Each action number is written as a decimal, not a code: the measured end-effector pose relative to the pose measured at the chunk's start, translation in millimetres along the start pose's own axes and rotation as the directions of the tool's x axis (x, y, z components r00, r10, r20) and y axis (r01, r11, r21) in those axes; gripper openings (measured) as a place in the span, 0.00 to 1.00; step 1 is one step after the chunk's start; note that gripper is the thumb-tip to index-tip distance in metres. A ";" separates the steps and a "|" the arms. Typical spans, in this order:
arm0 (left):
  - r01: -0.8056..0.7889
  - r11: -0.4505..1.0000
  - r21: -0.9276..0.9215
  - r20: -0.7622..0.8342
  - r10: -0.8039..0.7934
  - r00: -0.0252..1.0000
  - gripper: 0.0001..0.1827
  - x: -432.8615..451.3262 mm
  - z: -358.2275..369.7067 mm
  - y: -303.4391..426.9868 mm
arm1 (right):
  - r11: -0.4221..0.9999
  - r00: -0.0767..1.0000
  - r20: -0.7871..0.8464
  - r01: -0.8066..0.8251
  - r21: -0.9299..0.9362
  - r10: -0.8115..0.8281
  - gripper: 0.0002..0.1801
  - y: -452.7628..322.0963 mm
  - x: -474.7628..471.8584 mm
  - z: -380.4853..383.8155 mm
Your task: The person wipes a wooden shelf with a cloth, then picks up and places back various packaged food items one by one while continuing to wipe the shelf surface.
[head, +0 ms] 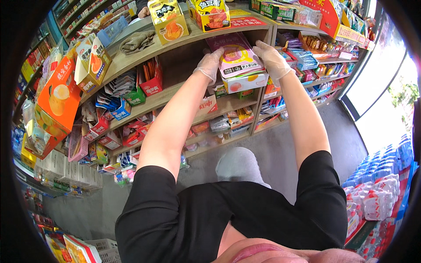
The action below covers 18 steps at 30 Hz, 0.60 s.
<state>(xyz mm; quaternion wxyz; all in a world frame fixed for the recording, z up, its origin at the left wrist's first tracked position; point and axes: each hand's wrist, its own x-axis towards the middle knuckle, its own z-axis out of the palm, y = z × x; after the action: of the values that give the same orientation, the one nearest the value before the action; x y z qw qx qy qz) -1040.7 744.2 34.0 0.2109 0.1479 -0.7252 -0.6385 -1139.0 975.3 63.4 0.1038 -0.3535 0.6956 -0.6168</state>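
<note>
Both my hands wear thin translucent gloves and reach to the top compartment of a wooden shelf unit. My left hand (211, 65) lies against the left edge of a pink snack packet (237, 57), thumb on its front. My right hand (272, 60) grips the packet's right edge, fingers spread towards the back. Below the packet, a white carton with fruit pictures (246, 82) stands at the compartment's front. Whether more packets lie beneath the pink one cannot be told. Part of the packet's far end is in the shade of the counter top.
Yellow snack boxes (168, 21) and a folded grey cloth (137, 42) stand on the counter top (197, 34). A red box of snacks (150, 77) is left in the same unit. Bottled water packs (378, 197) are stacked at lower right. A person's hand (143, 12) shows behind the counter.
</note>
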 end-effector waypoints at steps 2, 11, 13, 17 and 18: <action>-0.027 0.998 -0.048 0.002 0.027 1.000 0.26 30.9 -23.1 -24.9 | 0.970 0.989 0.069 -0.142 0.199 0.131 0.34 -19.2 9.8 19.3; 0.009 0.999 -0.039 -0.004 -0.009 1.000 0.27 -8.9 25.4 25.8 | 0.986 0.981 0.188 -0.075 0.147 0.046 0.28 14.8 36.5 2.0; 0.109 0.983 -0.149 -0.012 -0.113 0.994 0.29 -7.5 27.5 29.2 | 0.971 0.987 0.139 -0.114 0.210 0.086 0.29 14.8 30.2 4.5; 0.024 0.902 -0.430 0.006 -0.024 1.000 0.29 -6.6 22.5 3.3 | 0.951 0.984 0.136 -0.152 0.271 0.118 0.25 2.6 4.0 2.3; 0.020 0.871 -0.490 -0.017 -0.032 0.999 0.29 -4.8 21.6 -11.7 | 0.952 0.985 0.134 -0.141 0.273 0.108 0.23 2.0 -0.7 1.6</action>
<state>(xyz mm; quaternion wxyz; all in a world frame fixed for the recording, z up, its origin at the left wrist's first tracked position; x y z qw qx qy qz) -1047.9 763.5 19.8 0.2416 0.1072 -0.5351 -0.8024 -1138.2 974.4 61.0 0.2324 -0.3263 0.6144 -0.6797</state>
